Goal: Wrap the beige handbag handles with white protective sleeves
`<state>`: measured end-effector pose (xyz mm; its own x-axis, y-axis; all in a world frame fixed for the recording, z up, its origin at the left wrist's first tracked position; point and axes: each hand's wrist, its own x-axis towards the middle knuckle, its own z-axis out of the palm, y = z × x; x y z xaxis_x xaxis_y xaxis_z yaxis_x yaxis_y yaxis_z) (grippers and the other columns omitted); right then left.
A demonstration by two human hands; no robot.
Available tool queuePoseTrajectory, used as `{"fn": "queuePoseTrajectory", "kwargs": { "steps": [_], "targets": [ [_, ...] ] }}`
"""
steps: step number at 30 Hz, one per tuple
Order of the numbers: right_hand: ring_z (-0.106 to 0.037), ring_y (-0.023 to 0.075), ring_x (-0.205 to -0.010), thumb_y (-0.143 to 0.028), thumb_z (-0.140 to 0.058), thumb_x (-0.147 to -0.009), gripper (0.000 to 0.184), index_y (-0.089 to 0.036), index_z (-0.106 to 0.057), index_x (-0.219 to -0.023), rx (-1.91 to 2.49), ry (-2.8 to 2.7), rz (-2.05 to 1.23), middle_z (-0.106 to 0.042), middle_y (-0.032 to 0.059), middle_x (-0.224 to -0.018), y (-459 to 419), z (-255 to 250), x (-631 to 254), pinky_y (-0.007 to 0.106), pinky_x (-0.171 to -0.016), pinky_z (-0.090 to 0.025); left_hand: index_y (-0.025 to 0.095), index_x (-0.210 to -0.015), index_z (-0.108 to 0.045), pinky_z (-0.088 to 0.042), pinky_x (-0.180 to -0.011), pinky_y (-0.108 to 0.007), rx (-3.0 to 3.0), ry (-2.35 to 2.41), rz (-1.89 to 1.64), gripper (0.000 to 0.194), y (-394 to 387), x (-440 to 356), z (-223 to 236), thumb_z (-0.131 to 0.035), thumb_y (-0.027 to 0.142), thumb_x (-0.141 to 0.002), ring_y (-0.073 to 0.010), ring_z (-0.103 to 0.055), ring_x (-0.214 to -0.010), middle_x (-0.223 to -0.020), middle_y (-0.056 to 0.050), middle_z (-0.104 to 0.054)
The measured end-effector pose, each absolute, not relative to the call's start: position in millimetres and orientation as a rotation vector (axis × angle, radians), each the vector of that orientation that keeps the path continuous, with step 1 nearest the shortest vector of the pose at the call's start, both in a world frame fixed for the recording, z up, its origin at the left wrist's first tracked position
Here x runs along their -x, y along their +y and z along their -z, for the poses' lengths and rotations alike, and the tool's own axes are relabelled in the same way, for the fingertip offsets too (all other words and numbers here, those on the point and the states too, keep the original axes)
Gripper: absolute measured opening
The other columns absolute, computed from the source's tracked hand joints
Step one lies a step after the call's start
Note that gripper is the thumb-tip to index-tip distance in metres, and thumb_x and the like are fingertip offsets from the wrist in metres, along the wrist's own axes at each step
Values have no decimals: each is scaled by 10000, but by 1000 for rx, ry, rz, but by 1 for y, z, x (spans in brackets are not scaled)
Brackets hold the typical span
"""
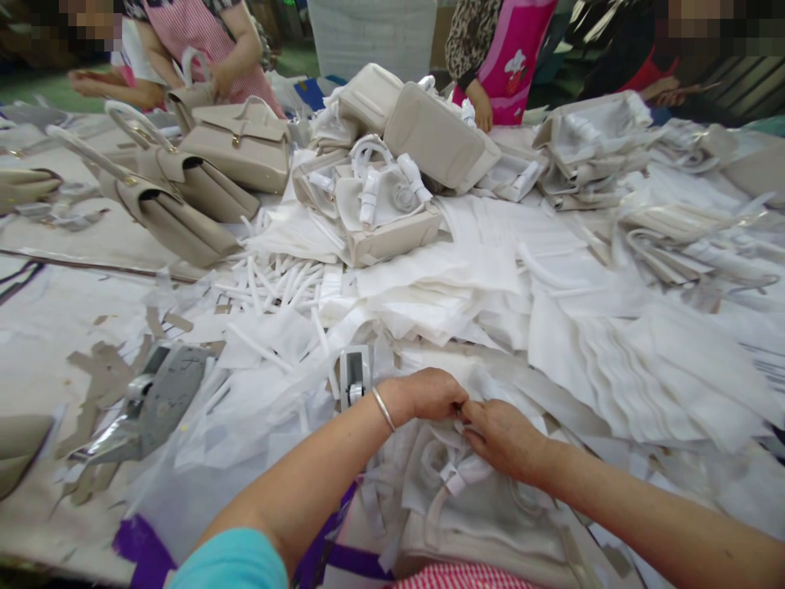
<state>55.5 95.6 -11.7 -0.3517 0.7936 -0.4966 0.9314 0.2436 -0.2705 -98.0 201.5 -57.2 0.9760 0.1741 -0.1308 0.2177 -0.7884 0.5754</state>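
Close to my body lies a beige handbag [491, 540], partly covered by thin white wrapping sheet, with a white-wrapped coiled strap [455, 478] on top. My left hand [437, 394], a silver bangle on its wrist, is closed in a pinch above the bag's far side. Touching its fingertips, my right hand [508, 435] is pinched too. What sits between the fingers is small and mostly hidden, so I cannot make it out. Just left of my left hand stands a small grey tape dispenser [354, 372].
A larger grey tape dispenser [168, 397] lies left, near beige scraps. Beyond are white tubes [275, 278], stacked white sheets [613, 376] and a pile of wrapped handbags [435, 135]. More beige handbags [175, 200] stand at the left. Several people work across the table.
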Motion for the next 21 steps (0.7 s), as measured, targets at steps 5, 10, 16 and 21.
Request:
{"fn": "queuePoseTrajectory", "kwargs": {
  "steps": [5,10,16,21],
  "targets": [
    [-639,260,-779,-196,-547,-841,313,-110,-530,-1141,-1627,2295,697,-705,122,-865,94,15,-56,312,-645,-371,205,-864,-702,-367,-571,-229,-2397,317,64,127,201,97,61,-585,243,-834,-144,-607,-682,-790,-18,-718],
    [-637,260,-784,-176,-558,-835,225,-130,-561,-1055,-1587,2327,733,-698,127,-889,97,14,-57,312,-648,-379,224,-952,-682,-400,-625,-218,-2358,333,46,148,199,94,64,-594,261,-838,-155,-628,-760,-860,-14,-721],
    [-630,268,-847,-152,-565,-828,184,-143,-579,-1012,-1540,2378,796,-689,117,-924,98,15,-59,336,-707,-422,220,-954,-673,-409,-639,-211,-2306,334,72,148,198,96,65,-579,271,-851,-148,-625,-769,-886,-11,-722],
    [-623,275,-851,-154,-566,-826,190,-134,-581,-1014,-1557,2376,797,-684,123,-926,97,14,-59,351,-721,-436,207,-981,-674,-428,-695,-211,-2216,340,20,174,194,98,69,-571,296,-874,-145,-636,-828,-937,-17,-724]
  ]
}}
